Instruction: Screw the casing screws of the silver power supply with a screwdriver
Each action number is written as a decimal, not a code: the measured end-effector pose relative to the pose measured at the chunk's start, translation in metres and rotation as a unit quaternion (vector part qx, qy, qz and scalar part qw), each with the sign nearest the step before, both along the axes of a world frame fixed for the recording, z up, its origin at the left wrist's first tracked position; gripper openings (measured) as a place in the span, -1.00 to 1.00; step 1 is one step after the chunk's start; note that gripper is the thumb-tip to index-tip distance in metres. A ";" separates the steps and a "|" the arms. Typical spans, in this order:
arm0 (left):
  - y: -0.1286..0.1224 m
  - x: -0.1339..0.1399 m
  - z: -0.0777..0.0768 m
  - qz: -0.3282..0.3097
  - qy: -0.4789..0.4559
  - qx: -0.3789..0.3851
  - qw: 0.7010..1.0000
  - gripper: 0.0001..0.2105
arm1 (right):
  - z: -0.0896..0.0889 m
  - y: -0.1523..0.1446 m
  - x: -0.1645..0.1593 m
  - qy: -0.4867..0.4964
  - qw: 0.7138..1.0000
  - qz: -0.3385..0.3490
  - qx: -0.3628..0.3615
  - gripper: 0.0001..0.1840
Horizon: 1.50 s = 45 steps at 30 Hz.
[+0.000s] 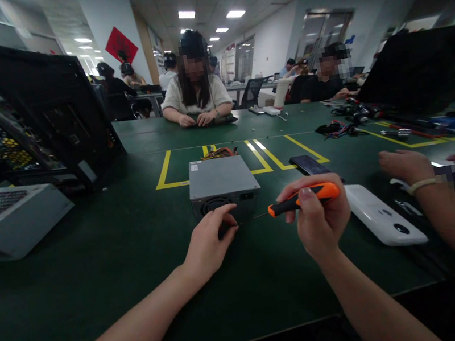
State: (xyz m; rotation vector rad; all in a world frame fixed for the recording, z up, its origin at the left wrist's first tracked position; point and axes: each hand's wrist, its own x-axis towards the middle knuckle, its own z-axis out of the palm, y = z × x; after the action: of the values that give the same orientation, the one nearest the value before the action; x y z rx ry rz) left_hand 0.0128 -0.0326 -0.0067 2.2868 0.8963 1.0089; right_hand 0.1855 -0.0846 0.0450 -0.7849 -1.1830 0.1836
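Two bare hands at work over a green table, in front of a grey metal box. Right hand: closed around the handle of an orange-and-black screwdriver, thumb pressed against the handle, shaft pointing left, roughly level. Left hand: narrow grip, thumb and fingers bent together at the screwdriver's tip. Not possible to tell: pinch on the tip, pinch on a small part, or mere contact. Location of the grey metal box: on the table, just beyond the left hand, fan side toward the wearer, loose wires at its far side. Beside and beyond it: yellow tape in marked outlines. To the right of the box: a dark phone; then, near the right hand, a white case. Farther right: a co-worker's hand, wristband on the wrist. At far left: a second grey metal box, next to a black computer case.
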 end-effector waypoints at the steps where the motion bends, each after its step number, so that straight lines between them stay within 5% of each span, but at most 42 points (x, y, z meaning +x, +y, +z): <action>1: 0.000 0.000 0.000 -0.002 0.001 0.003 1.000 -0.58 | 0.000 0.000 0.000 -0.003 1.000 0.002 0.000 -0.98; 14: 0.000 -0.002 0.003 -0.012 0.054 0.073 0.996 -0.59 | -0.002 -0.004 0.000 -0.095 0.995 0.011 -0.035 -0.94; 20: 0.002 -0.007 0.007 -0.032 0.150 0.160 0.975 -0.65 | -0.003 -0.023 0.000 -0.176 0.975 -0.028 -0.132 -0.71; 31: 0.007 -0.013 0.012 -0.066 0.217 0.263 0.938 -0.67 | -0.033 -0.080 -0.005 -0.241 0.919 -0.064 -0.306 -0.90; 37: 0.002 -0.011 0.017 -0.087 0.238 0.302 0.919 -0.67 | -0.046 -0.085 -0.019 -0.037 0.879 0.074 -0.470 -0.66; 41: 0.001 -0.011 0.018 -0.092 0.237 0.308 0.917 -0.68 | -0.046 -0.080 -0.030 0.117 0.846 0.185 -0.486 -0.56; 45: 0.001 -0.008 0.014 -0.068 0.186 0.278 0.940 -0.61 | -0.044 -0.077 -0.037 0.220 0.824 0.208 -0.478 -0.60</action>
State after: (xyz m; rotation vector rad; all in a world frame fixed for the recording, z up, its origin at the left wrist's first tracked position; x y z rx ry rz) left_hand 0.0051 -0.0312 0.0077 3.0456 0.6246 0.8566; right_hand 0.1481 -0.1619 0.0012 -1.2449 -0.7452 1.3362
